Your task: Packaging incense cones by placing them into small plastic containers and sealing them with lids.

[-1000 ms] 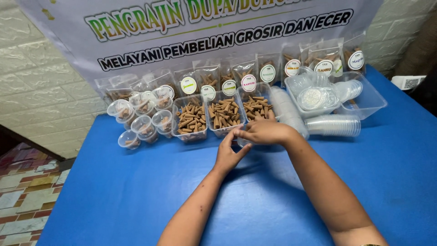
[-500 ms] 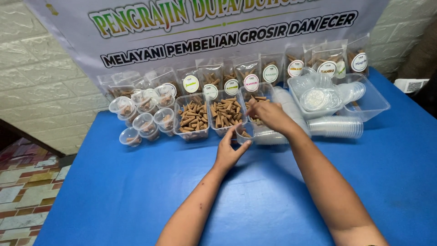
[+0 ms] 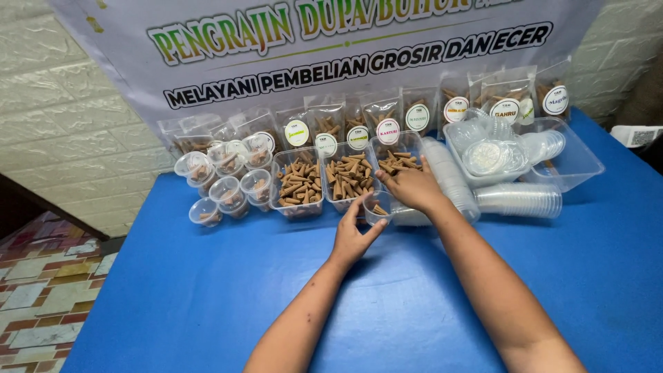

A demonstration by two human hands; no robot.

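Blue table (image 3: 173,304), white brick wall (image 3: 62,103)

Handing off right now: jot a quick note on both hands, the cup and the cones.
Left hand: fingers cup the small clear cup on the blue table.
Right hand: over the right-hand cone tray, fingers at the cones; whether it grips one is unclear.
Done: a few brown cones lie in the cup.
Left: cup far from full and lidless; lids wait in the clear tub.
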